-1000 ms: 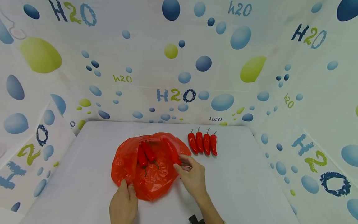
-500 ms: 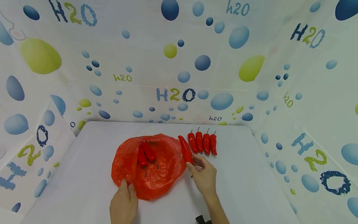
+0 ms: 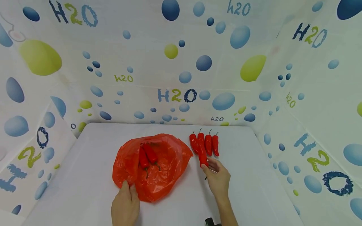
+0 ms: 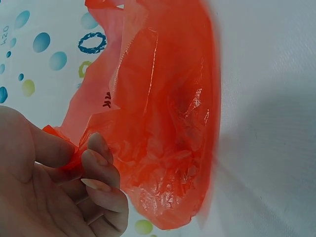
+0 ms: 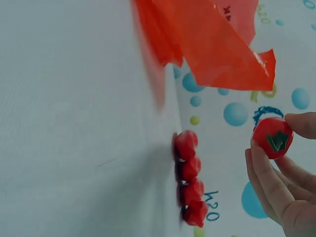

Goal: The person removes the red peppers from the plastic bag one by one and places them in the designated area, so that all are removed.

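A red plastic bag [image 3: 164,185] lies spread on the white table, its mouth gaping. Two red chili peppers [image 3: 143,158] rest in it, stems toward me. My left hand [image 3: 125,204] pinches the bag's near left edge between thumb and fingers; the left wrist view shows the bunched film [image 4: 74,160] there. Between thumb and fingertips, my right hand [image 3: 219,179] grips another red chili pepper [image 3: 202,155] by its stem end, right of the bag. In the right wrist view that pepper's green cap [image 5: 278,141] faces the camera, and the pepper is off the table.
Several red chili peppers [image 3: 208,145] lie side by side in a row at the back right, stems pointing away. The white table [image 3: 249,194] meets a patterned curtain [image 3: 135,56] at the back. A dark strap piece [image 3: 210,221] shows at the right forearm.
My right hand has carried the chili pepper rightward out of the bag's mouth to just before the row. The left hand keeps its place on the bag.
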Demonstrator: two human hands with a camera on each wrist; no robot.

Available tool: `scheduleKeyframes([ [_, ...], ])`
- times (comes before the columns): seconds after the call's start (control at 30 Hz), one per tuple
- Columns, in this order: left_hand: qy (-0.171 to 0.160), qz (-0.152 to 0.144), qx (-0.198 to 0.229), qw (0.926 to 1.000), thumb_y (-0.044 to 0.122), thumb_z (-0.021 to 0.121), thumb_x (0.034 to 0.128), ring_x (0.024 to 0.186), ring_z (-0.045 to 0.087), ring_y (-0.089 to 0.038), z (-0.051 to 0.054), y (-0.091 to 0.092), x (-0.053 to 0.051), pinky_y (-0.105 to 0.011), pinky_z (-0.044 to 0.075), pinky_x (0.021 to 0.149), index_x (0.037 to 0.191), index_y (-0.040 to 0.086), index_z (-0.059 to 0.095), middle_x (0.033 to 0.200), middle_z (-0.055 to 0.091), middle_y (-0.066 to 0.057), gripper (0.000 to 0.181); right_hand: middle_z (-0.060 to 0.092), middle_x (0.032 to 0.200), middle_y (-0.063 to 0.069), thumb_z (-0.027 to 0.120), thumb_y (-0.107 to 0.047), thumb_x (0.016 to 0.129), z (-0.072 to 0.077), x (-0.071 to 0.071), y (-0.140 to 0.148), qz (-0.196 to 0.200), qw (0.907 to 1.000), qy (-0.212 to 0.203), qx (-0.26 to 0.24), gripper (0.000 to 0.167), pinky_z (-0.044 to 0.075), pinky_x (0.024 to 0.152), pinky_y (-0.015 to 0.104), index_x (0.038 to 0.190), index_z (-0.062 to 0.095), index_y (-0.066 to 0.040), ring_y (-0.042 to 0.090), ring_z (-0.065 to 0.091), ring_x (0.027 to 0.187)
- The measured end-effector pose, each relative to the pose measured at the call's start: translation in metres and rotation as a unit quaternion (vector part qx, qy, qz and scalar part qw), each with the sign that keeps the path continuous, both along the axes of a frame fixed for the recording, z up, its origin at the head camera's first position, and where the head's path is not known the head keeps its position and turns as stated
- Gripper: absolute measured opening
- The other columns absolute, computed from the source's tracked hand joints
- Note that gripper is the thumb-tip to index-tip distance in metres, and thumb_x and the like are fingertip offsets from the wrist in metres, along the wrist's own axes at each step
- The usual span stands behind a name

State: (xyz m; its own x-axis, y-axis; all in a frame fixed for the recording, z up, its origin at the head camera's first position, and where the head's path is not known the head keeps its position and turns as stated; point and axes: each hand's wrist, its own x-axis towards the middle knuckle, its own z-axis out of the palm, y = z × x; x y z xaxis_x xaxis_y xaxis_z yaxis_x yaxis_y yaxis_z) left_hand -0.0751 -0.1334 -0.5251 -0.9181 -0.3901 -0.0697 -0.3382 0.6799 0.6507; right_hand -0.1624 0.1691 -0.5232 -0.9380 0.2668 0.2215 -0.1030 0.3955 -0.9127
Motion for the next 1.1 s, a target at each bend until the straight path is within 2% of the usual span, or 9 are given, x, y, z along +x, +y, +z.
scheduleKeyframes([
  [0.17, 0.036, -0.003, -0.012, 0.9993, 0.016, 0.045, 0.1070, 0.076, 0.066, -0.041, -0.004, 0.002, 0.001, -0.052, 0.049, 0.065, 0.107, -0.002, 0.052, 0.079, 0.062, -0.014, 0.019, 0.077, 0.110, 0.013, 0.083, -0.021, 0.091, -0.004, 0.000, 0.009, -0.015, 0.9998, -0.011, 0.007, 0.037, 0.062, 0.076, 0.035, 0.124, 0.074, -0.005, 0.030, 0.075, 0.100],
  [0.4, 0.021, 0.004, -0.012, 0.9997, 0.017, 0.045, 0.1074, 0.076, 0.066, -0.040, -0.003, 0.002, 0.001, -0.052, 0.050, 0.067, 0.108, -0.002, 0.052, 0.078, 0.062, -0.014, 0.020, 0.076, 0.112, 0.016, 0.081, -0.019, 0.093, -0.011, -0.008, 0.023, -0.034, 0.9986, -0.039, 0.012, 0.039, 0.061, 0.080, 0.040, 0.127, 0.071, -0.003, 0.033, 0.075, 0.102],
  [0.57, 0.028, 0.005, -0.013, 0.9995, 0.017, 0.045, 0.1072, 0.076, 0.066, -0.040, -0.003, 0.001, 0.001, -0.051, 0.049, 0.065, 0.106, -0.001, 0.053, 0.078, 0.061, -0.013, 0.020, 0.076, 0.113, 0.019, 0.080, -0.018, 0.093, -0.017, -0.012, 0.035, -0.049, 0.9971, -0.058, 0.006, 0.040, 0.061, 0.083, 0.043, 0.128, 0.070, -0.002, 0.035, 0.076, 0.103],
  [0.87, 0.010, 0.002, -0.003, 0.9999, 0.018, 0.043, 0.1084, 0.068, 0.060, -0.028, 0.001, 0.002, 0.000, -0.040, 0.043, 0.061, 0.104, 0.000, 0.051, 0.074, 0.055, -0.008, 0.020, 0.076, 0.113, 0.020, 0.082, -0.020, 0.092, -0.029, -0.016, 0.046, -0.059, 0.9953, -0.077, 0.008, 0.041, 0.061, 0.082, 0.041, 0.127, 0.071, -0.001, 0.034, 0.076, 0.102],
  [0.93, 0.013, 0.001, -0.002, 0.9999, 0.019, 0.043, 0.1088, 0.068, 0.060, -0.030, 0.001, 0.002, 0.001, -0.041, 0.043, 0.060, 0.104, 0.000, 0.051, 0.074, 0.054, -0.009, 0.021, 0.076, 0.112, 0.020, 0.081, -0.020, 0.092, -0.031, -0.016, 0.047, -0.063, 0.9947, -0.080, 0.014, 0.041, 0.061, 0.081, 0.042, 0.126, 0.071, -0.001, 0.035, 0.076, 0.102],
  [1.1, 0.041, 0.002, -0.009, 0.9991, 0.018, 0.044, 0.1085, 0.075, 0.066, -0.042, -0.002, 0.003, 0.002, -0.051, 0.047, 0.061, 0.105, -0.001, 0.052, 0.077, 0.060, -0.013, 0.021, 0.076, 0.111, 0.020, 0.081, -0.021, 0.092, -0.036, -0.014, 0.050, -0.073, 0.9932, -0.090, 0.012, 0.038, 0.062, 0.079, 0.042, 0.123, 0.072, 0.000, 0.036, 0.076, 0.101],
])
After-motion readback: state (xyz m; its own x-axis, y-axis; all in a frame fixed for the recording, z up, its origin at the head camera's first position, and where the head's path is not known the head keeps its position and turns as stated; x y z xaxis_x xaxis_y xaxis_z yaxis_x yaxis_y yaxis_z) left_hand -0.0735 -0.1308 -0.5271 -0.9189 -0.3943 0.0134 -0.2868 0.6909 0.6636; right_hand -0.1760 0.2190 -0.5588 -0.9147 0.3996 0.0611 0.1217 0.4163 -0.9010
